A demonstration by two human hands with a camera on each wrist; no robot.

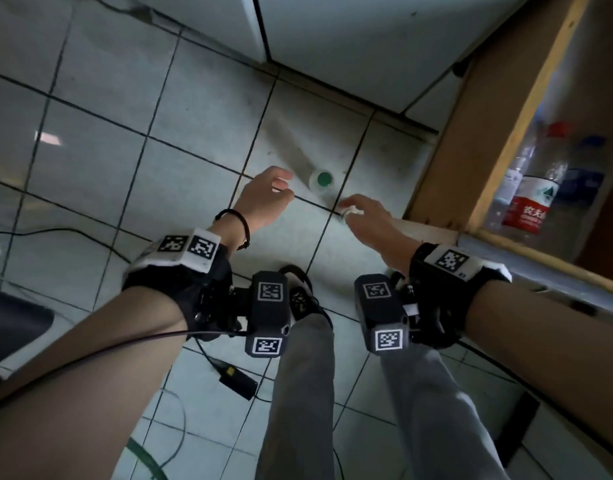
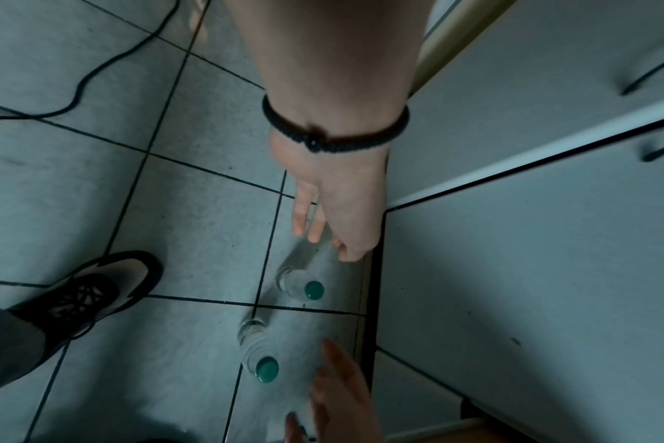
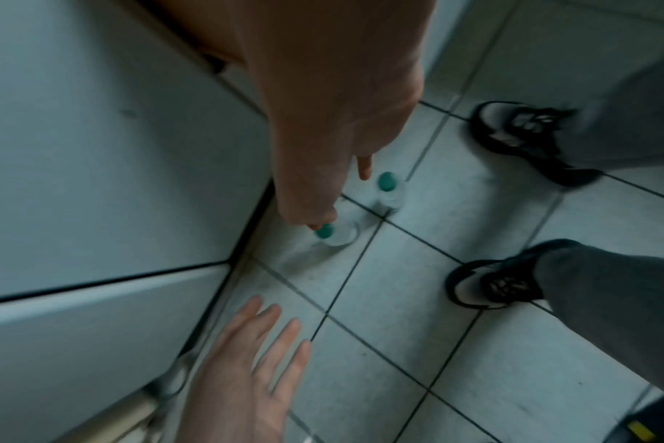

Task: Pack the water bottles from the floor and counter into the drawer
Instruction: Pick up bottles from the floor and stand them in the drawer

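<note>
Pickup from the floor is the step in hand; neither floor bottle has been taken yet.

Nearest, the person's shoe point(image 1: 300, 296) stands on the tiled floor point(image 1: 159, 133), with both forearms reaching down past it. The right hand point(image 1: 367, 220) is over the top of the nearer bottle point(image 1: 348, 213), fingers extended and apart, clamped on nothing; whether the fingertips already touch the cap cannot be told. The left hand point(image 1: 263, 199) is just beside the farther bottle point(image 1: 323, 180), fingers likewise spread and empty. Both bottles are clear, green-capped and upright, near each other, close to the foot of the white cabinet front point(image 1: 333, 46) beyond them.

To the right, the wooden drawer point(image 1: 499, 140) is pulled out, and packed bottles point(image 1: 528, 202) already lie in it, one with a red and white label.

Judgement: packing is partly done, with these two still out. The counter is not in view, so what remains there is unknown. The next move calls for each hand to close round its own bottle below the cap, lift it straight up, then carry it right into the drawer. Thin clear bottles tip easily, so a glancing touch may knock one over.
</note>
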